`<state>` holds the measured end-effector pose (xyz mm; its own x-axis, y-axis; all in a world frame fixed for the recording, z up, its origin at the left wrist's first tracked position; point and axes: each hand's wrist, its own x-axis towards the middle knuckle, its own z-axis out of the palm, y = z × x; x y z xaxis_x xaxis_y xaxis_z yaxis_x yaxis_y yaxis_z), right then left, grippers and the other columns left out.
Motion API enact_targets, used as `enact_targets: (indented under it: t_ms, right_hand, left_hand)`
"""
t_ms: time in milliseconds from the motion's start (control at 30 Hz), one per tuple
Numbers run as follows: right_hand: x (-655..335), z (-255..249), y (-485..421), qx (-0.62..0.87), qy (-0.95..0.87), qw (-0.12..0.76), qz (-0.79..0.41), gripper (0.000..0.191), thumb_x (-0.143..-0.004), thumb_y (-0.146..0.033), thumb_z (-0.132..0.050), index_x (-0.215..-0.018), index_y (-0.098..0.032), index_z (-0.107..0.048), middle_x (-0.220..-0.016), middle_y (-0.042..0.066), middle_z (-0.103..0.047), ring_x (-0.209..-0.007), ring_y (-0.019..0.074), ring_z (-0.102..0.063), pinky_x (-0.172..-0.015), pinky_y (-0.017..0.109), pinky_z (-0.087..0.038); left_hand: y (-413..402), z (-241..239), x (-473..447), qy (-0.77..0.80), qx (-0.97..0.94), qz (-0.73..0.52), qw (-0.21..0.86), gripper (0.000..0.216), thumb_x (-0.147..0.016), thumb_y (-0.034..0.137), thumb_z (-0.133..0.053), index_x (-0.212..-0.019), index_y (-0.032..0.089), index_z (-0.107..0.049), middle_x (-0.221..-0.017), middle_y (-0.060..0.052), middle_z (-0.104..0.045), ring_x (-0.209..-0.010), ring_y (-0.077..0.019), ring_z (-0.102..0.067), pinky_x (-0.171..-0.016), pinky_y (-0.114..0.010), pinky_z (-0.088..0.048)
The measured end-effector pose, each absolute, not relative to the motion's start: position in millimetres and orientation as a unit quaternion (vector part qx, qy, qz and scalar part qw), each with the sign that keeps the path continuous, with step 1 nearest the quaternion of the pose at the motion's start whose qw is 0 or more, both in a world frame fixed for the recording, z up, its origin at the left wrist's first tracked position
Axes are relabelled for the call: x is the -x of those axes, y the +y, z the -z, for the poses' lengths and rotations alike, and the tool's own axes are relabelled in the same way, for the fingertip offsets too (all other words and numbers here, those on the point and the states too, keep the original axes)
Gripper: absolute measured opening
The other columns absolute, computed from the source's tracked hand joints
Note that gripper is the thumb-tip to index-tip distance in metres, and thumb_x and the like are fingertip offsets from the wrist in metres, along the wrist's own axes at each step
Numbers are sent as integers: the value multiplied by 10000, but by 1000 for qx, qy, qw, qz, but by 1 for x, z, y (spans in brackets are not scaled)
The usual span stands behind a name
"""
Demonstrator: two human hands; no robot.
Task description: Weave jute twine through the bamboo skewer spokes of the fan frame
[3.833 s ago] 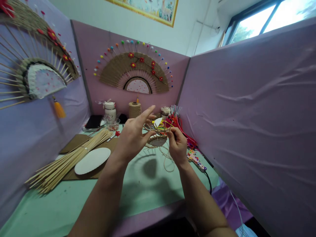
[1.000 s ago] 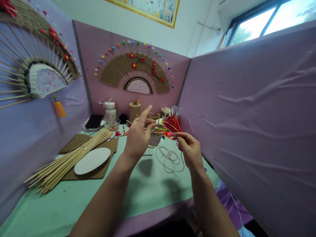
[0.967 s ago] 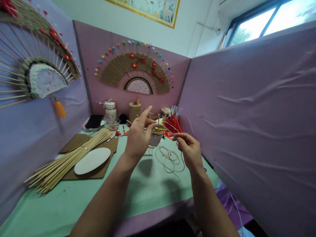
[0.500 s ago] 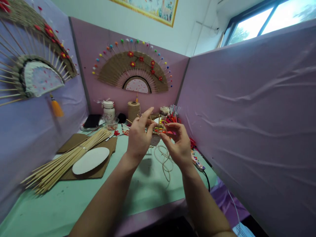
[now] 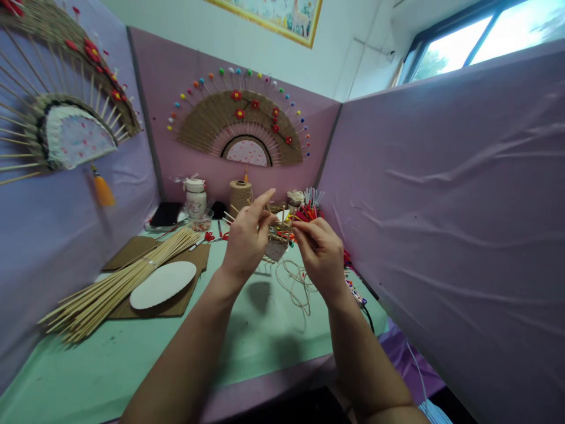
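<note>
My left hand [image 5: 248, 238] is closed on a small woven piece [image 5: 277, 247] with thin wooden sticks standing out of it, held above the table. Its index finger points up and away. To the right, my right hand [image 5: 321, 250] pinches at the edge of that piece, its thumb and fingertips together on what looks like twine. Below the hands a loose loop of twine [image 5: 293, 288] lies on the green cloth. Part of the woven piece is hidden behind my left fingers.
On the left, a bundle of bamboo sticks [image 5: 119, 282] and a white oval card [image 5: 164, 285] lie on brown cardboard [image 5: 200, 259]. Behind stand a white bottle [image 5: 195, 194] and a twine spool [image 5: 239, 195]. Purple partitions [image 5: 441, 206] enclose the table; a fan decoration [image 5: 260, 118] hangs at the back.
My right hand has drawn its fingers together into a pinch and turned. The woven piece has tilted, showing more of its pale underside. The view has shifted slightly.
</note>
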<state>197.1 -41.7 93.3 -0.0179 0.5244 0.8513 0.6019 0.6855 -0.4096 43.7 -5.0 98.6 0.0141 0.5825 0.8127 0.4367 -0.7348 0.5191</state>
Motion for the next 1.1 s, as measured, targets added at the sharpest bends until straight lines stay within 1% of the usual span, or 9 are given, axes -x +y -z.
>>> enact_targets:
  t_ms: [133, 300, 400, 467, 600, 700, 800, 900, 1100]
  right_hand:
    - [-198, -95, -42, 389, -707, 590, -1, 134, -910, -228, -551, -878, -202, -678, -769, 13, -575, -714, 146, -555, -659, 281, -441]
    - [-197, -94, -30, 382, -664, 643, -28, 117, -903, -245, -562, -854, -197, -656, -777, 3, -592, -733, 141, -557, -683, 278, -442]
    - [-196, -93, -24, 385, -657, 647, -40, 128, -906, -268, -554, -853, -197, -646, -798, 8, -608, -753, 145, -567, -708, 287, -450]
    - [-195, -94, -23, 387, -660, 643, -46, 134, -906, -283, -550, -857, -198, -640, -806, 9, -609, -759, 146, -568, -713, 287, -452]
    - [-194, -93, -25, 388, -664, 636, -70, 144, -909, -308, -542, -869, -198, -626, -807, 9, -607, -755, 144, -566, -705, 280, -454]
    - [-192, -89, -25, 389, -661, 633, -104, 154, -907, -331, -543, -891, -202, -625, -793, 11, -614, -747, 150, -570, -672, 275, -458]
    - [-189, -86, -21, 386, -653, 638, -129, 161, -903, -341, -544, -905, -203, -626, -774, 11, -615, -740, 153, -574, -640, 267, -458]
    - [-187, -86, -16, 381, -646, 646, -140, 155, -905, -325, -535, -912, -202, -629, -770, 7, -620, -707, 143, -570, -644, 264, -464]
    - [-189, -86, -9, 369, -648, 653, -130, 136, -896, -262, -524, -924, -202, -643, -865, 24, -654, -794, 152, -598, -739, 283, -482]
  left_hand:
    - [-2, -96, -44, 316, -717, -618, 65, 489, -893, 199, -551, -1369, 256, -456, -948, -26, -721, -906, -154, -665, -894, -334, -518]
    - [9, -83, -54, 237, -697, -673, 70, 535, -937, 177, -449, -1439, 276, -295, -1303, -77, -600, -1206, -161, -574, -997, -342, -502]
    - [14, -77, -59, 241, -693, -678, 42, 455, -931, 171, -459, -1366, 259, -359, -1390, -96, -518, -1330, -184, -459, -1020, -373, -490]
    - [13, -77, -60, 258, -697, -669, -1, 314, -925, 179, -482, -1235, 225, -466, -1364, -99, -537, -1370, -209, -402, -1051, -436, -457]
    - [5, -84, -57, 328, -681, -646, -105, 119, -895, 203, -547, -995, 208, -611, -1309, -93, -568, -1326, -261, -413, -1069, -520, -388]
    - [-1, -88, -56, 366, -668, -638, -113, 169, -870, 198, -583, -1021, 232, -652, -1174, -93, -606, -1159, -245, -506, -990, -450, -441]
    - [-5, -89, -60, 336, -694, -633, -58, 201, -898, 148, -502, -1045, 205, -626, -1010, -66, -630, -969, -182, -579, -892, -353, -491]
    - [-10, -87, -69, 324, -704, -632, -22, 249, -904, 122, -439, -1092, 181, -592, -1067, -77, -633, -1018, -171, -589, -910, -333, -494]
    - [-14, -82, -79, 319, -697, -642, 13, 311, -901, 255, -534, -1193, 156, -570, -1160, -115, -627, -1096, -193, -589, -932, -351, -512]
